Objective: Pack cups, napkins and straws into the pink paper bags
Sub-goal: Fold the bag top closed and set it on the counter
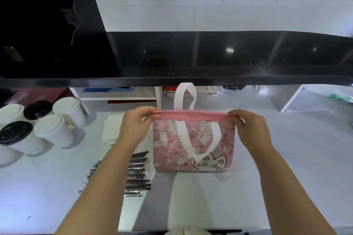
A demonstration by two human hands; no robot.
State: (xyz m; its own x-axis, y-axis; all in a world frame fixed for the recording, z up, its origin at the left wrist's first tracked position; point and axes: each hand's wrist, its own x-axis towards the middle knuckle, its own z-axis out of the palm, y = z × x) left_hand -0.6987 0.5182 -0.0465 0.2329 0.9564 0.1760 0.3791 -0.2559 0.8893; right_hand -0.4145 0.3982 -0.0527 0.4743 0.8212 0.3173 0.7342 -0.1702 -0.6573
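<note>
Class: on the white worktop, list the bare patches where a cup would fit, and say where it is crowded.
Bare: the worktop right of the pink bag; the strip between the bag and the near edge; the near-left corner in front of the cups. Crowded: the left, where cups, napkins and straws cluster.

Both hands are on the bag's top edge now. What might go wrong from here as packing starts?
1. The bag looks soft, and the left hand and right hand pinch its top edge at the ends; letting go to fetch the cups may let the mouth sag shut.
2. The straws lie under the left forearm; a sweep toward the cups could scatter them.
3. The cups stand close together, so lifting one might tip a neighbour.
</note>
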